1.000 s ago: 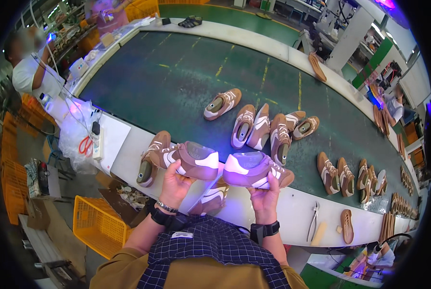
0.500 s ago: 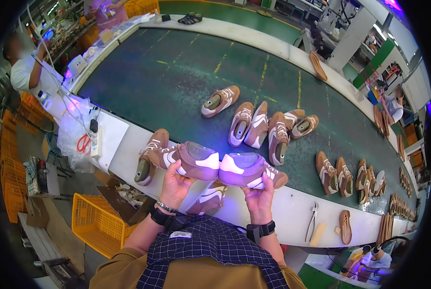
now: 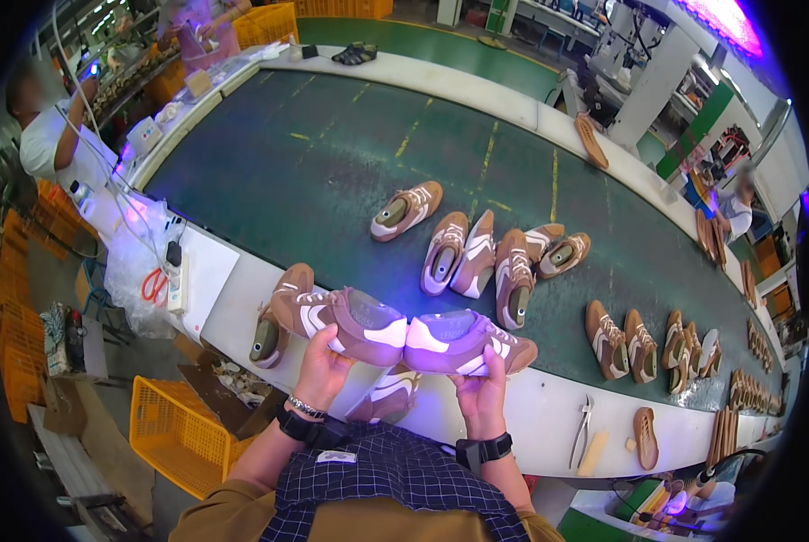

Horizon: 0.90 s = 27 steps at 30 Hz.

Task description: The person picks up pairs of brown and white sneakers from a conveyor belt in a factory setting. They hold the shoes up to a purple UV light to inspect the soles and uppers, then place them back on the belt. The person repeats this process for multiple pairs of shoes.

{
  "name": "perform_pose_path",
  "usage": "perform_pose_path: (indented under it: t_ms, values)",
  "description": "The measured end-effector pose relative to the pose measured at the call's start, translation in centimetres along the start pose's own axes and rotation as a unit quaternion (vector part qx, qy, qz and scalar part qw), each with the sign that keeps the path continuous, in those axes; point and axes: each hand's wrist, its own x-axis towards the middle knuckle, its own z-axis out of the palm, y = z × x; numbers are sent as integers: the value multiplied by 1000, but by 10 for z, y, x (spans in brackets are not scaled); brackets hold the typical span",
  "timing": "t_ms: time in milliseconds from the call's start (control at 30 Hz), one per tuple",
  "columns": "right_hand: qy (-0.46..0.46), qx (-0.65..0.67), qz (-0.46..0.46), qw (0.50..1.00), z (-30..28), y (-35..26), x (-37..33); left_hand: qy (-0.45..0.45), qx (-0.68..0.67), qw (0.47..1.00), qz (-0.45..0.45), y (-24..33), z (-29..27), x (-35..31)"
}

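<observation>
My left hand [image 3: 323, 369] grips a brown sneaker [image 3: 350, 327] with white side stripes, its thumb on the side and its toe pointing left. In my right hand [image 3: 482, 390] is a matching sneaker [image 3: 470, 350], toe to the right. The white heel patches meet in the middle, and purplish light falls on both. The soles and most of my fingers are hidden. Behind the left sneaker, another brown sneaker [image 3: 266, 341] stands on the white ledge. One more sneaker [image 3: 388, 397] lies below the held pair, partly covered.
Several brown sneakers [image 3: 515, 275] stand on the dark green conveyor belt [image 3: 314, 154], with more farther right. Pliers [image 3: 583, 432], a yellowish block [image 3: 593, 454] and a brown sole [image 3: 645, 437] lie on the ledge [image 3: 504, 425]. A yellow crate [image 3: 174, 434] stands lower left. Other people work around.
Both held sneakers have tilted a little and show more of their insides, heels still together. My hands sit slightly lower in the picture. The belt's sneakers appear shifted slightly left.
</observation>
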Motion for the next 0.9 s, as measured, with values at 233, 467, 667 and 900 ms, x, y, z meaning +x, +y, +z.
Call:
perform_pose_path:
  t_ms: [233,467,667,900]
  values:
    - [4,-62,-28,998,16,-9,-5,-18,30,999,33,10,12,-3]
    - [-24,-48,-16,998,0,-5,-1,2,23,1000,12,8,12,-7]
    - [-5,30,12,999,5,3,2,44,-55,997,-43,0,12,0]
    - [14,40,16,999,3,6,1,54,-52,996,-48,-1,9,3]
